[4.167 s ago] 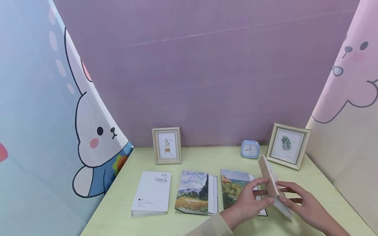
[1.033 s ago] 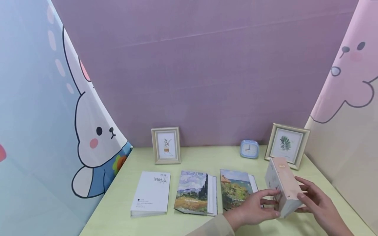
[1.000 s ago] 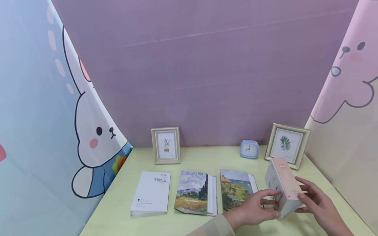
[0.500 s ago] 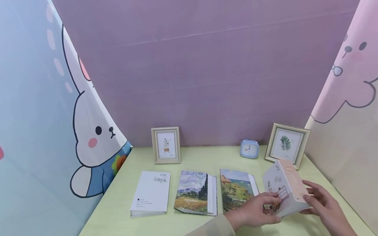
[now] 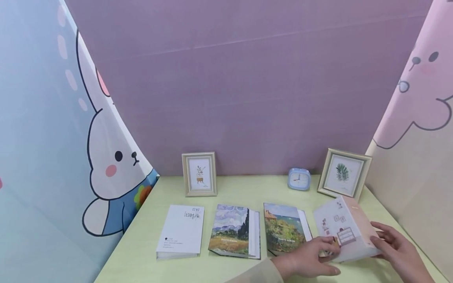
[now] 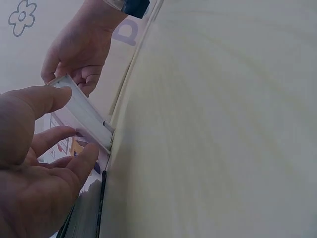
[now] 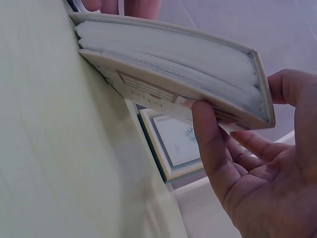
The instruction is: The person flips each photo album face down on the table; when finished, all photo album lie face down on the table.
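Note:
A photo album (image 5: 341,230) with a pale pink spine and line drawings on its white cover is tilted at the table's right. My right hand (image 5: 400,247) holds it at the spine, thumb on the spine and fingers underneath. In the right wrist view, the album (image 7: 173,59) shows its page edges, with its opening side low by the table. My left hand (image 5: 311,255) rests its fingertips on the cover's lower left; its thumb stands off below. In the left wrist view, the left fingers (image 6: 54,141) touch the cover.
A white album (image 5: 181,232) and two painted-cover albums (image 5: 230,232) (image 5: 283,230) lie in a row on the table (image 5: 244,188). Behind stand two picture frames (image 5: 199,174) (image 5: 344,173) and a blue alarm clock (image 5: 299,179). A purple curtain (image 5: 240,86) closes the back.
The album has turned from nearly upright to a lower tilt, its drawn cover now facing more upward. My right hand has moved right and slightly down with the spine; the left stays by the cover.

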### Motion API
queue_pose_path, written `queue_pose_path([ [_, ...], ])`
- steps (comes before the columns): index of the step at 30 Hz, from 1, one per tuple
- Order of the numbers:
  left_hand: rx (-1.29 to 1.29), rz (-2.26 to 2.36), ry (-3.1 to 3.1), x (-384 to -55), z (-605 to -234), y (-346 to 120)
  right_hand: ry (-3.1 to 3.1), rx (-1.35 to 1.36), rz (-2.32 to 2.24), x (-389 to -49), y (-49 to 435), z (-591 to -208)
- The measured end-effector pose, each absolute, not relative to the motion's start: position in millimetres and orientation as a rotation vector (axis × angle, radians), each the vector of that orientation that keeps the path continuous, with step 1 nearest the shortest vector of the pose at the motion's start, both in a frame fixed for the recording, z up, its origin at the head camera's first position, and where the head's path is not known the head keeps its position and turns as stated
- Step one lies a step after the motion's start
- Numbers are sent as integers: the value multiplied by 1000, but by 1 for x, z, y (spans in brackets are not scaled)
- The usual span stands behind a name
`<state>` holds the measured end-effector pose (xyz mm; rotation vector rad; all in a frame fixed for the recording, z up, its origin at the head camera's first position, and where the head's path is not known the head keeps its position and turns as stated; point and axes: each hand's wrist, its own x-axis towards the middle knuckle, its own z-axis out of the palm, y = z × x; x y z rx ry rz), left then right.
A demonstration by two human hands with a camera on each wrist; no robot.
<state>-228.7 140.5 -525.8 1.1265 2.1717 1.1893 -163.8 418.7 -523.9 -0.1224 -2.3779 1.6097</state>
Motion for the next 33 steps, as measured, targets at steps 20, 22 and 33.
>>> queue_pose_path([
  [20, 1124, 1058, 2206, -228, -534, 145, -2814, -335, 1239, -170, 440, -524],
  [22, 1139, 1038, 2225, -227, -535, 146, -2850, -352, 1202, -171, 441, -524],
  [33, 1150, 1031, 2218, -226, -533, 146, -2929, -389, 1137, -170, 446, -530],
])
